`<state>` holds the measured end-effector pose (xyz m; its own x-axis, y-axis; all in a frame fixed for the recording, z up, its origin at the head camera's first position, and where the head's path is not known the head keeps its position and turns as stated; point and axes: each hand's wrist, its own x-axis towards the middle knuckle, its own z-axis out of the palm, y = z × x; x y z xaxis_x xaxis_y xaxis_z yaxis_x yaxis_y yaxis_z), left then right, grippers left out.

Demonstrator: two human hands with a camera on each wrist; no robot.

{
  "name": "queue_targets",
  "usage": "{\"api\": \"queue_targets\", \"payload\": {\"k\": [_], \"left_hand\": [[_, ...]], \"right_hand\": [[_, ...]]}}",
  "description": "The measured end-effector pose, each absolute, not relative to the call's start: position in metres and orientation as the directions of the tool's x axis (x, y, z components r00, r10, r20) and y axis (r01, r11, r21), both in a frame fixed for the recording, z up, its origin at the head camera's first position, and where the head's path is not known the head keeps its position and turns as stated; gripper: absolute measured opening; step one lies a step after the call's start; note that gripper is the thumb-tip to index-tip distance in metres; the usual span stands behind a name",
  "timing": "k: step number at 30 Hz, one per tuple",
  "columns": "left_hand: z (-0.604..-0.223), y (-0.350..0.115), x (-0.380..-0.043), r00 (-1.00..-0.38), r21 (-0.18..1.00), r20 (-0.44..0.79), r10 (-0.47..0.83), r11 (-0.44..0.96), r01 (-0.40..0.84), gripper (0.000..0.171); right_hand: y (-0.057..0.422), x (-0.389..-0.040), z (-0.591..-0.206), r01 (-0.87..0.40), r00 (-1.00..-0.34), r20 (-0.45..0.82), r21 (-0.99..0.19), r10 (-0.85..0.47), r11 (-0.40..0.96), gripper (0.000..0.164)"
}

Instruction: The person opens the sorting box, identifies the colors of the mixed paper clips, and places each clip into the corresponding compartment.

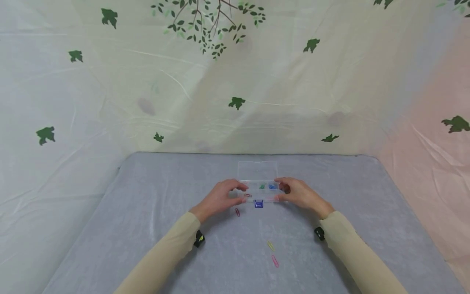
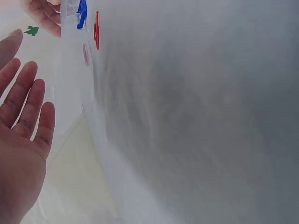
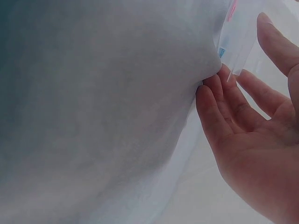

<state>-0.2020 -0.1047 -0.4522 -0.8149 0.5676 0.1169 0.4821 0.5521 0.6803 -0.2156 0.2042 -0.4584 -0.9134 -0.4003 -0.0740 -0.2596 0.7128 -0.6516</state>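
A clear plastic compartment box point(image 1: 269, 200) stands on the grey cloth, its transparent lid point(image 1: 258, 170) tipped back. Green clips point(image 1: 262, 186), blue clips point(image 1: 273, 186) and a red clip point(image 1: 247, 195) show in it, and a blue latch point(image 1: 258, 203) hangs at its front. My left hand point(image 1: 222, 194) is at the box's left end; in the left wrist view its spread fingers are apart from the wall. At the right end, my right hand point(image 1: 301, 197) touches the box with gently bent fingers, while the thumb point(image 3: 275, 44) stands away from them.
A red paper clip point(image 1: 237, 212) lies on the cloth in front of the box's left end. Nearer to me are a yellow paper clip point(image 1: 270, 245) and a pink paper clip point(image 1: 275, 261). Behind the table point(image 1: 165, 179) hangs a leaf-patterned curtain point(image 1: 275, 81).
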Motion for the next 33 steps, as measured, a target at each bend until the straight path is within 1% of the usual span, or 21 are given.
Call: {"api": "queue_targets", "payload": {"k": [7, 11, 21, 27, 33], "left_hand": [[-0.452, -0.117, -0.196, -0.769, 0.660, 0.122, 0.627, 0.527, 0.535, 0.036], [-0.453, -0.124, -0.192, -0.754, 0.668, 0.112, 0.647, 0.513, 0.539, 0.036], [-0.454, -0.136, -0.184, -0.741, 0.668, 0.034, 0.671, 0.536, 0.517, 0.035], [-0.457, -0.139, -0.185, -0.711, 0.645, 0.008, 0.703, 0.539, 0.541, 0.036], [-0.460, -0.138, -0.187, -0.677, 0.613, -0.005, 0.736, 0.537, 0.580, 0.038]], "right_hand": [[0.204, -0.215, -0.459, -0.254, -0.914, -0.077, -0.657, -0.399, 0.710, 0.065], [0.204, -0.214, -0.458, -0.246, -0.915, -0.083, -0.661, -0.395, 0.709, 0.066], [0.203, -0.214, -0.457, -0.243, -0.914, -0.091, -0.658, -0.396, 0.712, 0.067], [0.202, -0.214, -0.456, -0.226, -0.917, -0.103, -0.661, -0.385, 0.715, 0.068], [0.202, -0.214, -0.456, -0.234, -0.916, -0.098, -0.657, -0.389, 0.717, 0.067]]}}
